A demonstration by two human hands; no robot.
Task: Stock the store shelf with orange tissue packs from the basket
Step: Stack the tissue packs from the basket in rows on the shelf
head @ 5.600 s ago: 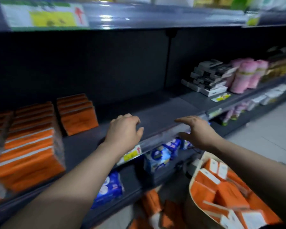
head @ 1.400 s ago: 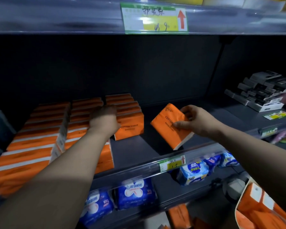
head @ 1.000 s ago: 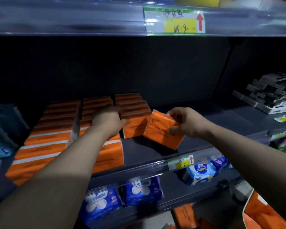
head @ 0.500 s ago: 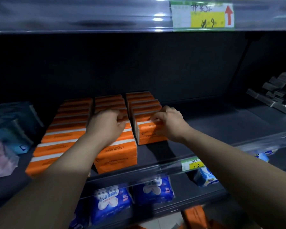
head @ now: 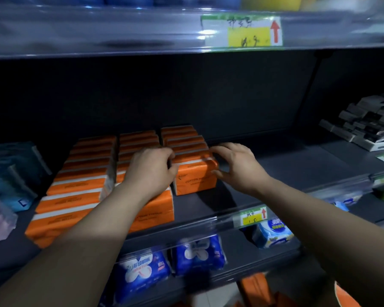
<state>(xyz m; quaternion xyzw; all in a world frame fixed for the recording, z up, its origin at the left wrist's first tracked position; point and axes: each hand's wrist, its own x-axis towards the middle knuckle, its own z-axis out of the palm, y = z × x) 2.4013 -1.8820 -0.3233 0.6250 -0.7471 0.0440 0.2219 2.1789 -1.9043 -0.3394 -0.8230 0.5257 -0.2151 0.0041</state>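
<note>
Fingers of the left hand (head: 152, 171) and right hand (head: 235, 167) curl round opposite ends of the front orange tissue pack (head: 196, 178).

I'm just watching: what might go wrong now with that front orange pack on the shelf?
The front pack stands on edge with bare shelf before it; it may tip forward once the right hand lets go. The left hand lies across the middle row; pulling back could drag those packs out of line.

Shop: stocked shelf (head: 297, 167) w/ price tags (head: 242, 32), packaged goods (head: 142, 271)
</note>
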